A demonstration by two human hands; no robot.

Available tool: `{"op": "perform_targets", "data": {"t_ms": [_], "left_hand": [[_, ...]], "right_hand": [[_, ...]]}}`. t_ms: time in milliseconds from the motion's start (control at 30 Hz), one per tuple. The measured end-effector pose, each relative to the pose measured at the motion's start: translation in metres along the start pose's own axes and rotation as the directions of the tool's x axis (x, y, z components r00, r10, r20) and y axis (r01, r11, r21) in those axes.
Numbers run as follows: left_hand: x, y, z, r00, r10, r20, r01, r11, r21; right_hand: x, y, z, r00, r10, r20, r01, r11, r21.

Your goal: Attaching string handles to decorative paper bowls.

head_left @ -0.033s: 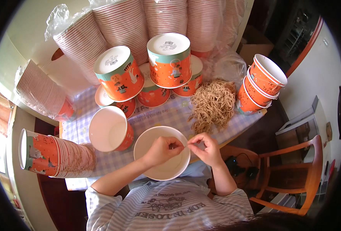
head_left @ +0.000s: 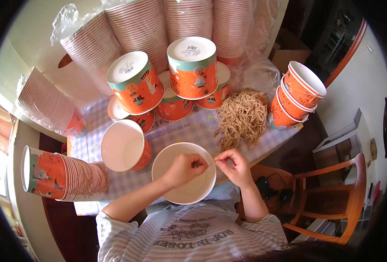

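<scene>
My left hand [head_left: 185, 169] is over a white-lined paper bucket [head_left: 176, 192] at the table's near edge, fingers pinched together. Beside it, over the bucket's right rim, my right hand [head_left: 234, 168] also pinches with thumb and forefinger. The fingertips of both hands face each other with a small gap. Anything between them is too small to make out. Past my right hand lies a heap of tan cords [head_left: 244, 118]. To the left of my bucket another open paper bucket [head_left: 124, 146], orange outside, leans on its side.
Orange-and-green buckets [head_left: 192, 70] stand upside down, stacked at the table's middle. Tall wrapped bucket stacks [head_left: 136, 35] line the back. Three nested buckets [head_left: 296, 98] stand at the right corner, a lying stack [head_left: 67, 177] at the left. A wooden chair [head_left: 352, 192] is at right.
My hands have drawn slightly apart, the right one moving a little to the right. The buckets and cords stay put.
</scene>
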State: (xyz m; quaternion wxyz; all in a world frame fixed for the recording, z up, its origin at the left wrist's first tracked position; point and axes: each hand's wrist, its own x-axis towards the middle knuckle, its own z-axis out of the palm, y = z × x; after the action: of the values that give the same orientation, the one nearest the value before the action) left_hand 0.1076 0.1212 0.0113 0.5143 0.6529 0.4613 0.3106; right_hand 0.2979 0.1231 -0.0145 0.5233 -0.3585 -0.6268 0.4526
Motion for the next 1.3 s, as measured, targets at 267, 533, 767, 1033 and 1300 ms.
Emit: {"op": "perform_targets", "data": {"t_ms": [267, 533, 767, 1033, 1300], "left_hand": [[0.008, 0.007, 0.001, 0.984, -0.176, 0.024, 0.169, 0.970, 0.176], [0.012, 0.006, 0.005, 0.983, -0.186, 0.007, 0.183, 0.971, 0.157], [0.014, 0.005, 0.005, 0.974, -0.227, 0.000, 0.224, 0.962, 0.158], [0.015, 0.005, 0.004, 0.964, -0.264, -0.006, 0.262, 0.954, 0.148], [0.016, 0.003, 0.005, 0.971, -0.239, 0.008, 0.236, 0.964, 0.123]], "right_hand": [[-0.009, 0.019, 0.001, 0.960, 0.262, 0.102, -0.280, 0.918, 0.281], [-0.009, 0.022, -0.003, 0.945, 0.279, 0.168, -0.317, 0.905, 0.282], [-0.009, 0.021, -0.003, 0.947, 0.275, 0.165, -0.316, 0.893, 0.322], [-0.009, 0.023, -0.003, 0.945, 0.279, 0.172, -0.321, 0.896, 0.308], [-0.008, 0.020, -0.004, 0.943, 0.288, 0.166, -0.325, 0.903, 0.280]]}}
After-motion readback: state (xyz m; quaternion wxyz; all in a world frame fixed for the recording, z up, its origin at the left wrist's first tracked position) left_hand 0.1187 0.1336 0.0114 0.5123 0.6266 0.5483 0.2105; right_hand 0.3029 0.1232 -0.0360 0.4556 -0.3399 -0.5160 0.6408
